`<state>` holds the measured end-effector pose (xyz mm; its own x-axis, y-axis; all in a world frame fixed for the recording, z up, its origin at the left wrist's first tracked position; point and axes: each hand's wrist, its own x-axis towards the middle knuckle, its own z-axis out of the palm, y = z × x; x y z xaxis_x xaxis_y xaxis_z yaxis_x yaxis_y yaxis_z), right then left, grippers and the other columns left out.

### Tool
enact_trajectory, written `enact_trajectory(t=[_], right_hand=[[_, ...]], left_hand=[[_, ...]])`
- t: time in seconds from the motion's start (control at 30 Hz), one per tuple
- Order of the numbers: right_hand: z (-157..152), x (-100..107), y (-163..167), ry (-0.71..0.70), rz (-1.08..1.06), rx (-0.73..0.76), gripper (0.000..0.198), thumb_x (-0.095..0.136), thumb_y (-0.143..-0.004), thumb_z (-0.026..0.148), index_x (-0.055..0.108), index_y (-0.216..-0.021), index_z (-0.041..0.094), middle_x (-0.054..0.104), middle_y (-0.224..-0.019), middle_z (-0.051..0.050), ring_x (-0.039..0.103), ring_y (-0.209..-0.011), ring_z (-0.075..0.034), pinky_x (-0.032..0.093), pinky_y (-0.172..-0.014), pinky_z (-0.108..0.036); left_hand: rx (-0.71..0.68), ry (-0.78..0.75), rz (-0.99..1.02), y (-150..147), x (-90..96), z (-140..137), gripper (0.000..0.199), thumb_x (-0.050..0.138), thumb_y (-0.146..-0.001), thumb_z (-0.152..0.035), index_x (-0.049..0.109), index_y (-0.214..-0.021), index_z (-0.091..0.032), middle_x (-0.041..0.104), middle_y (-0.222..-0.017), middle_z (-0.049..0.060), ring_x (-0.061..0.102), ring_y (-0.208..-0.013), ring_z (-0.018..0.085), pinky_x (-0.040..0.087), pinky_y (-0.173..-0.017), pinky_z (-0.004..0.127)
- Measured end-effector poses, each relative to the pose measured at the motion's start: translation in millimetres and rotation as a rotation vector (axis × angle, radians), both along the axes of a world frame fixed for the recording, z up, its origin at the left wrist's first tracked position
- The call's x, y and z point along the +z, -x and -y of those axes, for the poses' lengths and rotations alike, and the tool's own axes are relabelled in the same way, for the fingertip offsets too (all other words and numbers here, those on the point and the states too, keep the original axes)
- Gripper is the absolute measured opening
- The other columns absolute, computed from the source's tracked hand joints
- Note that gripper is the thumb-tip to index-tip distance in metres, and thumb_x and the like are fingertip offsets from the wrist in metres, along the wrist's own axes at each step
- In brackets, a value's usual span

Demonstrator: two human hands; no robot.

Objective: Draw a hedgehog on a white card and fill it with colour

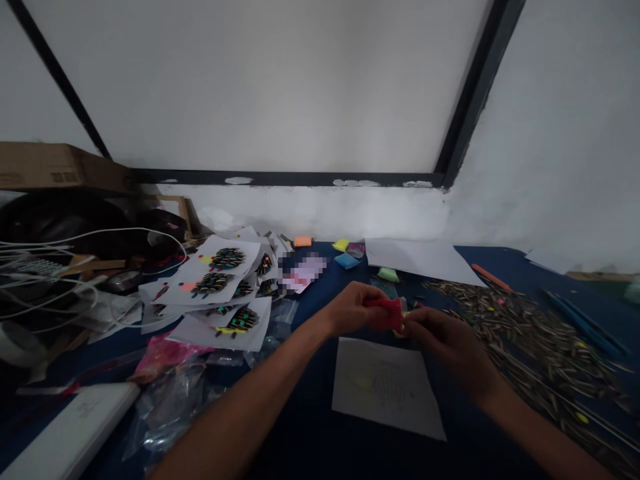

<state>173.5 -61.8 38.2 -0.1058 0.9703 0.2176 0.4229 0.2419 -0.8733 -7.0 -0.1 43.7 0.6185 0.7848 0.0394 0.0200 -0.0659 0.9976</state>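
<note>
Above the front of the table, my left hand (pixel 353 308) is closed around a small soft red packet (pixel 386 313) with a clear end, perhaps of modelling clay. My right hand (pixel 443 339) has its fingertips pinched at the packet's right end, where a bit of pale yellow shows; what exactly they grip is too small to tell. Below both hands lies a white sheet of paper (pixel 387 390) with a faint drawing and a yellowish patch. Just beyond the hands are a light green packet (pixel 388 274) and a blue packet (pixel 347 261).
Striped seeds (pixel 530 333) spread over the right side, beside an orange stick (pixel 493 278). Paper sheets with seed-covered figures (pixel 225 287) are piled at left. Clear plastic bags (pixel 173 400), a white box (pixel 75 433) and cables lie nearer. A wall stands behind.
</note>
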Motion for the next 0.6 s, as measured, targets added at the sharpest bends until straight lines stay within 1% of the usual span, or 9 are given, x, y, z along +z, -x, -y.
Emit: enact_trajectory(t=[0.2, 0.37, 0.53, 0.6], right_hand=[[-1, 1, -1, 0.044, -0.086, -0.009, 0.033, 0.060, -0.077, 0.050, 0.064, -0.067, 0.019, 0.067, -0.066, -0.004, 0.060, -0.060, -0.016, 0.049, -0.056, -0.027], [2, 9, 2, 0.076, -0.073, -0.013, 0.038, 0.061, -0.074, 0.056, 0.065, -0.064, 0.019, 0.064, -0.063, -0.003, 0.056, -0.057, -0.014, 0.047, -0.054, -0.026], [2, 15, 1, 0.045, -0.059, -0.006, 0.046, 0.059, -0.074, 0.062, 0.062, -0.056, 0.020, 0.060, -0.055, -0.002, 0.052, -0.051, -0.013, 0.046, -0.051, -0.026], [2, 14, 0, 0.029, -0.070, -0.018, 0.045, 0.061, -0.073, 0.061, 0.062, -0.056, 0.020, 0.060, -0.054, -0.002, 0.053, -0.051, -0.014, 0.046, -0.051, -0.026]], left_hand=[[0.009, 0.003, 0.005, 0, 2.2, 1, 0.008, 0.063, -0.073, -0.016, 0.061, -0.078, -0.009, 0.058, -0.061, 0.000, 0.052, -0.054, 0.007, 0.039, -0.052, 0.018], [-0.032, 0.008, 0.002, 1, 2.2, 1, 0.009, 0.064, -0.073, -0.018, 0.061, -0.075, -0.010, 0.055, -0.059, -0.002, 0.049, -0.053, 0.006, 0.039, -0.052, 0.018], [-0.062, 0.007, -0.005, 0, 2.0, 3, 0.008, 0.063, -0.075, -0.017, 0.062, -0.077, -0.010, 0.054, -0.059, -0.002, 0.047, -0.053, 0.006, 0.036, -0.052, 0.018], [-0.080, 0.011, -0.009, 0, 1.6, 3, 0.009, 0.062, -0.076, -0.018, 0.062, -0.078, -0.009, 0.054, -0.060, -0.002, 0.047, -0.053, 0.006, 0.036, -0.052, 0.019]])
